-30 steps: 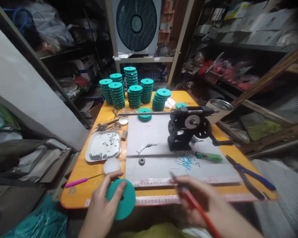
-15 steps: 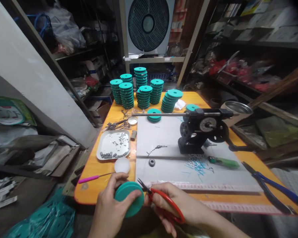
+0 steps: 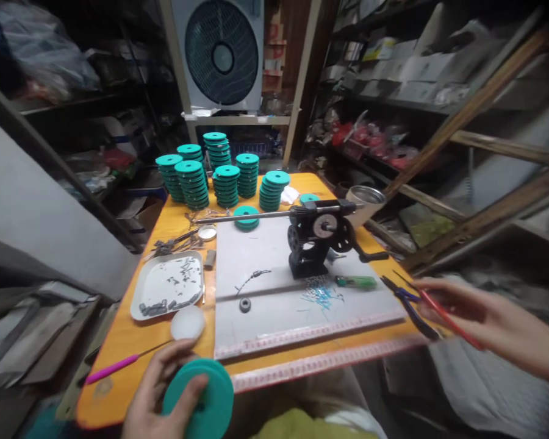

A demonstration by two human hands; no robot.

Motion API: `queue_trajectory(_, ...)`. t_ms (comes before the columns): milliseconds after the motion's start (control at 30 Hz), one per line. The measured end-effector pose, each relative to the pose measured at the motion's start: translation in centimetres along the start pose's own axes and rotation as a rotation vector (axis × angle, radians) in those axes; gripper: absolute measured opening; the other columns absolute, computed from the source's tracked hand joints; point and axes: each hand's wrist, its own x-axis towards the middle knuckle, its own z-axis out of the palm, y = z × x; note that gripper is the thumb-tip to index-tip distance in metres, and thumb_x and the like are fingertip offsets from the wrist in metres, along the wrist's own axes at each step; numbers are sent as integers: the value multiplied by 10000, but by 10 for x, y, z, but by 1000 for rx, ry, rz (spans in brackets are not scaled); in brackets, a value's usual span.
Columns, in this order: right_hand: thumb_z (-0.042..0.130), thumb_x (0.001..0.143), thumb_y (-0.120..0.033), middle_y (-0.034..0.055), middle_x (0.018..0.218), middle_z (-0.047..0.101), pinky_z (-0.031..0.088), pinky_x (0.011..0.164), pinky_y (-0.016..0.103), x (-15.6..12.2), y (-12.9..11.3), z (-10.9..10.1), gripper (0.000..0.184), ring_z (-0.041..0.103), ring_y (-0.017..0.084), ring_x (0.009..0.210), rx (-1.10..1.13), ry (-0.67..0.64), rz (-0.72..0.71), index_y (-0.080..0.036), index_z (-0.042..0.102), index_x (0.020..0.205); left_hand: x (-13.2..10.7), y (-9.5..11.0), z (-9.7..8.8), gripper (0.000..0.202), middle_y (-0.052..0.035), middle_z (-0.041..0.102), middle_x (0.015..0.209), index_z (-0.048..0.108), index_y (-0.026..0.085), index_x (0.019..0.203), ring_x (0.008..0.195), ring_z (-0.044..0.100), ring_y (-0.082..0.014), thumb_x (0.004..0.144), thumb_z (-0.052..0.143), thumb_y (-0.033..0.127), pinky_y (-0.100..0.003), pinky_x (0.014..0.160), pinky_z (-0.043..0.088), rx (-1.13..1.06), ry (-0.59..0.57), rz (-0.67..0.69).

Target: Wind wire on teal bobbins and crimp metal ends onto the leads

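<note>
My left hand (image 3: 158, 390) grips a green foam line spool (image 3: 217, 390) at the table's near edge, thumb across its face. Far to the right, my right hand (image 3: 476, 311) holds red-handled scissors (image 3: 448, 317), their dark blades pointing left over the table's right edge. Just beyond the blades lie blue-handled pliers (image 3: 409, 302). In front of the left hand are a white round lid (image 3: 187, 323) and a pink-handled needle tool (image 3: 114, 368). A small dark ring (image 3: 244, 305) and a short rig piece (image 3: 254, 275) rest on the grey board (image 3: 265, 323).
Stacks of green spools (image 3: 192, 186) stand at the back of the orange table (image 3: 114, 402). A black hand-crank winder (image 3: 318, 235) sits on the board, its long rod reaching left. Nearby are a white tray (image 3: 165, 274), blue bits (image 3: 320, 299), a green-handled tool (image 3: 357, 281) and a fan (image 3: 222, 55).
My right hand has carried the scissors away from the spool, far to the right. My left hand still holds the spool, now lower and further left in view. The camera has turned right.
</note>
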Motion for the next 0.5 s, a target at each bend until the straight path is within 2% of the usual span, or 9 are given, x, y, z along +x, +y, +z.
queue_trajectory(67, 590, 844, -430, 98, 796, 676, 503, 566, 292, 11, 16, -13, 354, 654, 202, 648, -228, 205, -3, -134, 641, 1032, -3, 5, 3, 551, -56, 709, 833, 641, 197, 932, 681, 654, -209, 598, 740, 624, -252, 572, 534, -16, -5, 29)
queue_trajectory(133, 590, 843, -356, 117, 837, 690, 519, 623, 321, 30, 30, -15, 289, 670, 230, 715, -365, 319, -7, -132, 655, 1013, -10, 9, 11, 523, -26, 669, 730, 647, 195, 885, 598, 599, -171, 632, 705, 649, -231, 533, 498, -47, -34, 61)
queue_trajectory(233, 570, 829, -239, 159, 933, 700, 523, 714, 365, 62, 50, -9, 233, 679, 275, 829, -407, 346, -17, -117, 669, 1001, -22, 13, 27, 479, 0, 617, 667, 627, 192, 836, 559, 543, -138, 684, 675, 644, -211, 518, 455, -173, -80, 35)
queue_trajectory(333, 515, 832, -165, 201, 1014, 692, 501, 791, 417, 72, 60, -2, 253, 664, 330, 922, -445, 355, -26, -95, 677, 1015, -32, 13, 39, 467, 0, 626, 694, 612, 197, 902, 547, 528, -125, 720, 660, 625, -205, 507, 433, -341, -133, -82)
queue_trajectory(433, 455, 919, -272, 201, 1094, 667, 452, 880, 465, 47, 39, 19, 297, 617, 362, 1029, -473, 487, -78, -122, 660, 1072, -39, 14, 49, 494, -39, 673, 846, 615, 203, 1032, 703, 610, -168, 762, 624, 617, -219, 582, 468, -366, -83, -122)
queue_trajectory(467, 477, 924, -328, 173, 1085, 673, 456, 886, 450, 32, 25, 31, 284, 624, 343, 1011, -426, 632, -144, -150, 665, 1042, -41, 14, 53, 499, -50, 676, 906, 617, 205, 1056, 799, 628, -191, 773, 611, 616, -228, 633, 482, -343, -32, -104)
queue_trajectory(500, 515, 918, -363, 134, 1030, 689, 475, 870, 411, 17, 7, 47, 253, 644, 301, 957, -324, 682, -228, -182, 666, 1009, -42, 14, 58, 494, -57, 672, 957, 623, 208, 1066, 886, 628, -209, 784, 602, 613, -238, 690, 490, -315, 15, -75)
